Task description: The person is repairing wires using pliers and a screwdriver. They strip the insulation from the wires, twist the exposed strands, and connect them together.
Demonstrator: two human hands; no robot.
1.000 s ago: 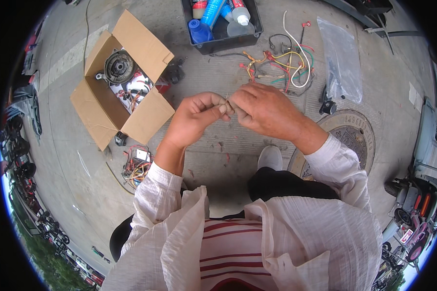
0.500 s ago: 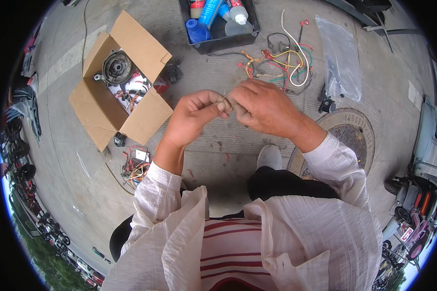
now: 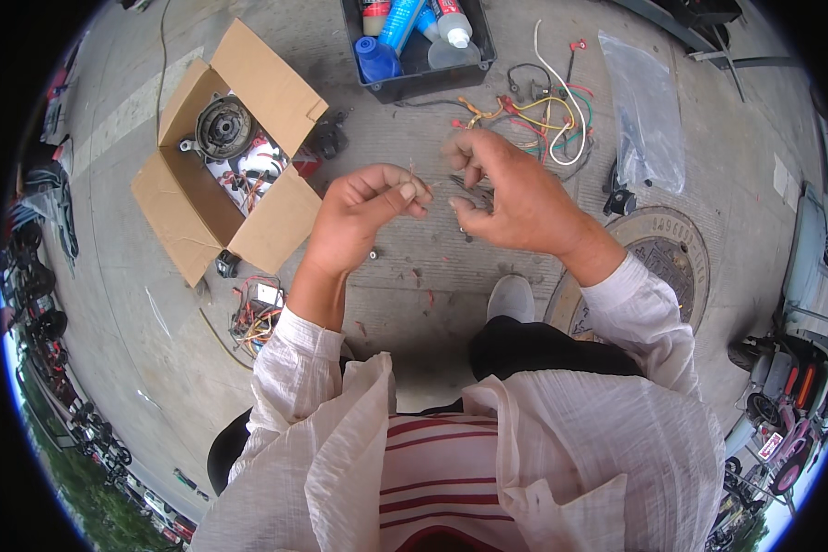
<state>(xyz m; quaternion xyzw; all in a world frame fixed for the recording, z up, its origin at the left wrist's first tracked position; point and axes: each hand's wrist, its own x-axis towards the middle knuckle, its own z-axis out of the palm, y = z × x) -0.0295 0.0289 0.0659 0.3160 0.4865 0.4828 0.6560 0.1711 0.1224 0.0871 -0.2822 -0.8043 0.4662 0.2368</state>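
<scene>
My left hand (image 3: 363, 207) is closed in a pinch between thumb and forefinger, with a thin wire (image 3: 412, 171), copper-tinged at its end, sticking up from the fingertips. To its right, apart from it, my right hand (image 3: 511, 198) has its thumb and fingers spread and holds nothing that I can make out. Some dark, thin pieces (image 3: 470, 190) show in the gap between its fingers and thumb; whether they lie on the ground behind is unclear. Beyond the right hand lies a loose tangle of coloured wires (image 3: 561, 120) with red and yellow connectors.
At the left stands an open cardboard box (image 3: 193, 207) holding a round metal part (image 3: 224, 127) and wiring. A black crate (image 3: 423, 85) of bottles is ahead. A clear plastic bag (image 3: 649, 129), a manhole cover (image 3: 667, 262) and another wire bundle (image 3: 258, 313) surround me on the concrete.
My right hand has drawn away from the left fingertips and its fingers have opened. The left hand keeps its pinch in nearly the same spot. A small dark piece now shows below the left hand.
</scene>
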